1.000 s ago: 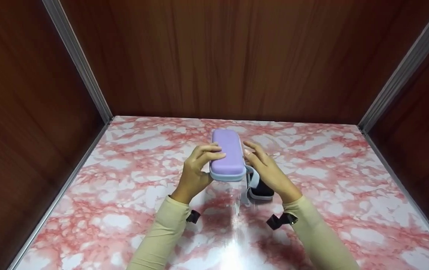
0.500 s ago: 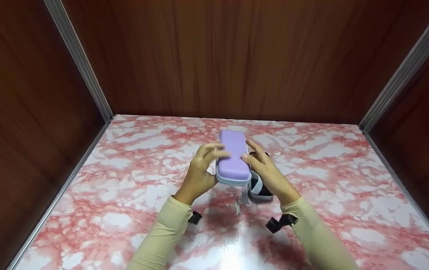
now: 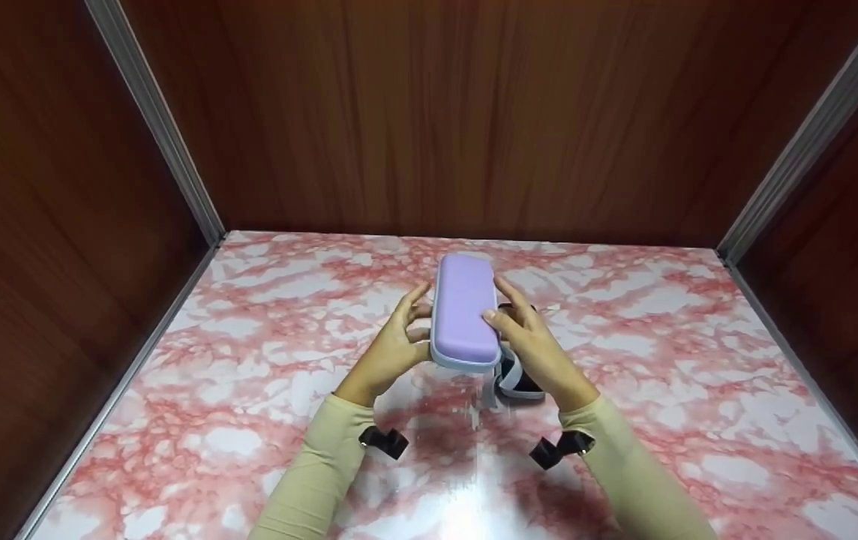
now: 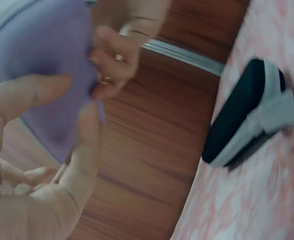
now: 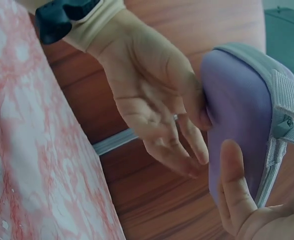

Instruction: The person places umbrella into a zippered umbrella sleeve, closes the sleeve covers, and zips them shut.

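A purple hard-shell zip case [image 3: 466,307] with a pale blue zip band is held above the table. My right hand [image 3: 545,349] grips its right side, thumb on the top face and fingers underneath. At the left side my left hand [image 3: 388,349] has its fingers spread and off the case, its thumb touching the lower edge. The right wrist view shows that thumb on the purple shell [image 5: 236,110], near a light strap and a zip pull [image 5: 284,126]. A black case [image 4: 239,110] with a grey band and strap lies on the table, partly hidden behind my right hand in the head view.
The table [image 3: 249,390] has a red and white marbled top. Dark wood panels [image 3: 429,112] enclose it at the back and sides, joined by metal corner posts [image 3: 166,127]. Each wrist wears a black strap with a small device [image 3: 560,446].
The purple case has shifted slightly right. My right hand has closed onto its right side, while my left fingers have lifted off its top face.
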